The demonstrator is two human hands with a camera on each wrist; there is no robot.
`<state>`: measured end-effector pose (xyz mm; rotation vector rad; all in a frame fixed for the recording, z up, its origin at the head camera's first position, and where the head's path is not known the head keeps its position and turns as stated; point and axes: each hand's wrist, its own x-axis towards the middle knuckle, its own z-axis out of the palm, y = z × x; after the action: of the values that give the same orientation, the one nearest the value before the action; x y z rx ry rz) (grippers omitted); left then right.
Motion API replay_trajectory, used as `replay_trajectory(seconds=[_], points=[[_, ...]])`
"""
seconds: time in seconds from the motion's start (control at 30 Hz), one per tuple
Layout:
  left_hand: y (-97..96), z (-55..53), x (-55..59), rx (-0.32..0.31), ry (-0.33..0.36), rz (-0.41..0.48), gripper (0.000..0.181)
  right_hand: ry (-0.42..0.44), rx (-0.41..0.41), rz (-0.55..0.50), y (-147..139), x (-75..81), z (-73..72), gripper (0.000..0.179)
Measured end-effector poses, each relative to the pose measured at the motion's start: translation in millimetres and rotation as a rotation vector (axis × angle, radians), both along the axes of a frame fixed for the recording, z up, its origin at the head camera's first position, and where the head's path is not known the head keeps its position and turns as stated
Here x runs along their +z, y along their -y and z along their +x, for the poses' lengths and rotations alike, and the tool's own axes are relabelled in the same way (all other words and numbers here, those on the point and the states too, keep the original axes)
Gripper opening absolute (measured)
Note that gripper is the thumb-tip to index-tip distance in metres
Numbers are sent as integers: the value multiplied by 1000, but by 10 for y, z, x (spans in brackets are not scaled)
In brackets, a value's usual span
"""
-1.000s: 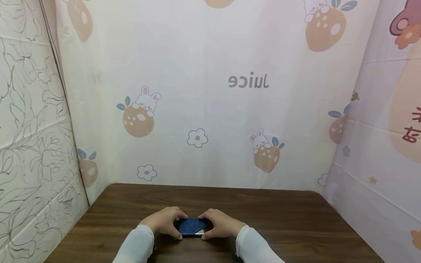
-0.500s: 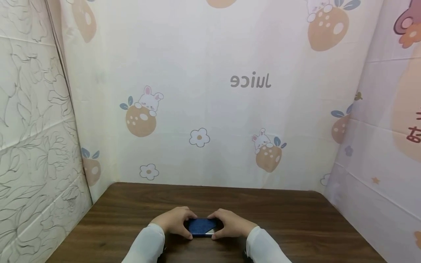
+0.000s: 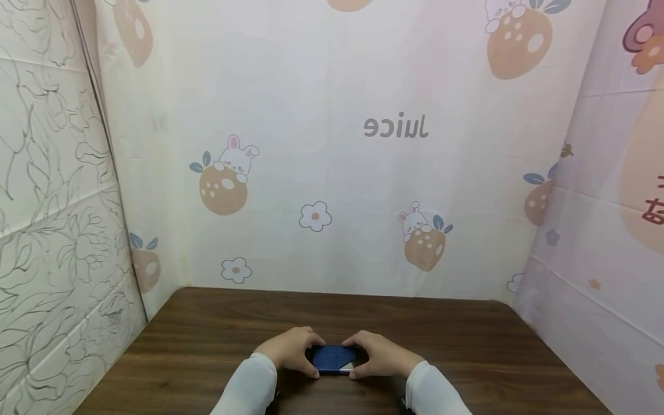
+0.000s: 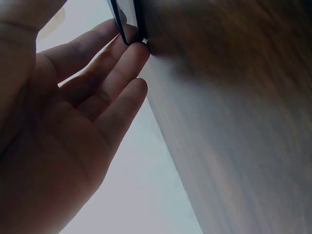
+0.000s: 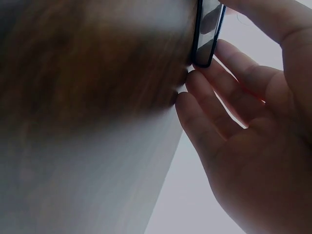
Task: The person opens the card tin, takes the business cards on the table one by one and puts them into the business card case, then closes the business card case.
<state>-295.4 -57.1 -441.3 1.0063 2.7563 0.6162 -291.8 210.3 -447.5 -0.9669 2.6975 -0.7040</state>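
Note:
A small, flat blue case (image 3: 332, 357) with a pale, shiny corner at its lower right sits near the middle of the table's front part. My left hand (image 3: 291, 350) pinches its left end between thumb and fingers. At the opposite end, my right hand (image 3: 386, 354) grips it the same way. In the left wrist view the case's dark-rimmed, glossy end (image 4: 128, 22) meets the fingertips. The right wrist view shows the other glossy end (image 5: 207, 36) against the fingers. How far the case stands off the tabletop, if at all, I cannot tell.
The dark wood-grain table (image 3: 207, 323) has rounded back corners. A pale printed curtain (image 3: 321, 144) with fruit and rabbits hangs behind it. More printed sheets enclose the left side (image 3: 57, 202) and right side (image 3: 596, 230).
Both hands have slid to the right together, carrying the blue case with them. Their hold on its two ends looks the same. The head view has shifted slightly.

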Motion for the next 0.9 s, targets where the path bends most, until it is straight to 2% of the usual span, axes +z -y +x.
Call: replay_trajectory(seconds=[0.5,0.67,0.9], points=[[8,14,8,-11,11,20,58,6,2,-10,9,-1,0,56],[44,20,-8,-19,38,47,57,4,3,-16,40,12,40,51],[139,17,-27,30,42,113,55,-21,-32,-27,38,48,68,51]])
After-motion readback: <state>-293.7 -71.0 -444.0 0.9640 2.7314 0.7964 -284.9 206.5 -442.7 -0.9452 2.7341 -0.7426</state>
